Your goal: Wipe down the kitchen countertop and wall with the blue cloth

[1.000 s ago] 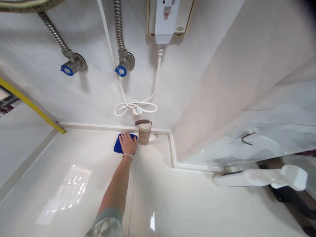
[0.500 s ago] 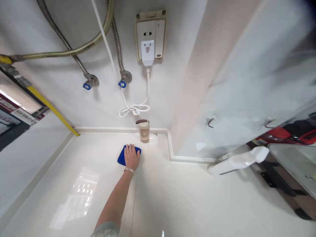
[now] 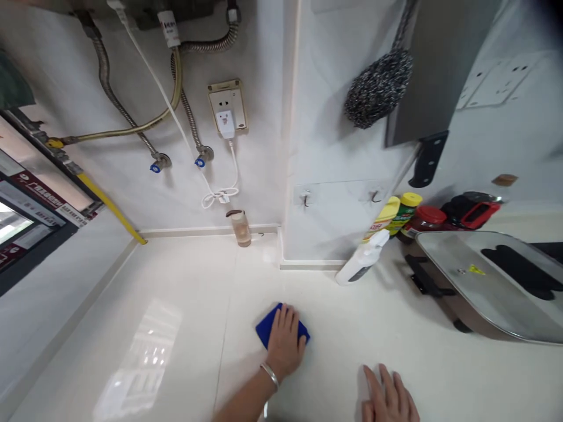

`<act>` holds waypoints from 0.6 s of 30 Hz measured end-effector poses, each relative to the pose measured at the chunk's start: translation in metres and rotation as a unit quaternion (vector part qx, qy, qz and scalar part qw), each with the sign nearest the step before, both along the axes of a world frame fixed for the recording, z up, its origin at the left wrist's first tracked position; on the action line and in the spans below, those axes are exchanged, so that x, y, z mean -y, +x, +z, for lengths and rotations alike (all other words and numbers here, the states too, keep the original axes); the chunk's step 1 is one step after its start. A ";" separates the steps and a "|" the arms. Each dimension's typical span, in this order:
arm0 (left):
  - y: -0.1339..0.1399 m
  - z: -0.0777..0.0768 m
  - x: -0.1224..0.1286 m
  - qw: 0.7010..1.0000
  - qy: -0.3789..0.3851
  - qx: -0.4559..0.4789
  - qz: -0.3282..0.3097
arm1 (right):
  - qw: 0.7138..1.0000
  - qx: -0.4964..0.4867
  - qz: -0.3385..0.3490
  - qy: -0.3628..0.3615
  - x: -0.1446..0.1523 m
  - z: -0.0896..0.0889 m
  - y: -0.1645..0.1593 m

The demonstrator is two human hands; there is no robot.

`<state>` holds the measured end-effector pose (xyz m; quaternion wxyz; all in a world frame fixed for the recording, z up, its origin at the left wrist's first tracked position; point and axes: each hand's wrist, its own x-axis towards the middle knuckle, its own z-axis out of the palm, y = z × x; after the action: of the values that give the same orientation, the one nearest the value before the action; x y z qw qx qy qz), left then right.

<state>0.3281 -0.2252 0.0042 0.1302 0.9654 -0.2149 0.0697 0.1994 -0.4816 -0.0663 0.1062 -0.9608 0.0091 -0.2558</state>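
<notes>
My left hand (image 3: pixel 284 343), with a silver bracelet on its wrist, lies palm down on a folded blue cloth (image 3: pixel 266 328). The hand presses the cloth against the white countertop (image 3: pixel 189 305), its fingers stretched over it and the thumb out to the right. At the bottom edge, my right hand (image 3: pixel 389 398) is partly in view. It is over the countertop with its fingers a little apart and holds nothing. A clear container of liquid (image 3: pixel 241 230) stands by the wall, a dark curved piece at its top.
A white spray bottle (image 3: pixel 363 258) leans at the wall corner. On the right are an electric pan (image 3: pixel 440 281) and several jars and bottles (image 3: pixel 428 217). A cleaver (image 3: pixel 428 158) and a steel scrubber (image 3: pixel 378 88) hang above. Hoses, valves and a plugged-in cord (image 3: pixel 235 170) line the back wall.
My left hand has moved the blue cloth back toward me and to the right, away from the container. My right hand has come into view. The view has turned to the right.
</notes>
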 end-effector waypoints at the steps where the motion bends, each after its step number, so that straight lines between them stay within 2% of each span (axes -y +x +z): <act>1: -0.012 -0.001 0.019 0.999 -0.013 -0.013 -0.031 | 1.000 0.005 0.002 -0.001 0.000 0.000 0.000; 5: -0.040 0.006 0.079 0.984 -0.063 -0.052 -0.160 | 1.000 0.015 0.005 0.026 0.012 0.002 0.002; 7: -0.042 0.011 0.091 0.968 -0.086 -0.071 -0.226 | 0.996 0.019 0.014 0.088 0.024 0.011 0.005; 9: -0.042 0.015 0.086 0.959 -0.112 -0.080 -0.246 | 0.987 0.022 0.040 0.155 0.030 0.027 0.013; 11: -0.046 0.015 0.062 0.972 -0.139 -0.065 -0.176 | 0.981 0.012 0.092 0.173 0.025 0.046 0.025; 14: -0.063 0.011 -0.004 0.987 -0.153 -0.006 0.053 | 0.978 -0.040 0.185 0.091 -0.006 0.070 0.045; 16: -0.080 0.011 -0.058 0.972 -0.133 0.037 0.191 | 0.971 -0.073 0.226 0.024 -0.034 0.078 0.055; 18: -0.098 0.013 -0.107 0.951 -0.092 0.057 0.290 | 0.967 -0.096 0.235 -0.017 -0.058 0.080 0.062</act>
<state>0.2305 -0.1183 0.0171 0.1798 0.9645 0.0741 0.1786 0.2617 -0.4241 0.0139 0.1460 -0.9577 -0.2109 -0.1303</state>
